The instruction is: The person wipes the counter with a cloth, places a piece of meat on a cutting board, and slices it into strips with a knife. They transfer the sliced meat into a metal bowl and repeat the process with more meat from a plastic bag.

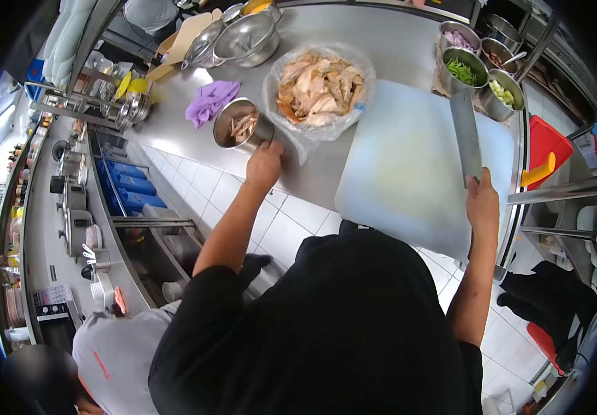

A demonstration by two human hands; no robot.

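My left hand [265,164] is closed on the near side of a metal container [266,130] holding strips of cooked meat [244,127]. My right hand [481,197] grips a cleaver [465,135], its blade lying along the right part of the white cutting board [405,173]. The handle is mostly hidden in my fingers. Just right of the metal container stands a bowl lined with a clear plastic bag [281,66], heaped with pieces of cooked chicken [320,88]. Beyond the container lies a crumpled purple cloth [212,102].
Metal pots with sliced green vegetable [461,70], chopped pale pieces [500,93] and purple onion [457,39] stand at the far right. Steel bowls [248,41] sit at the back. A red bin [546,149] hangs off the right edge. Behind me on the left is another person [115,353].
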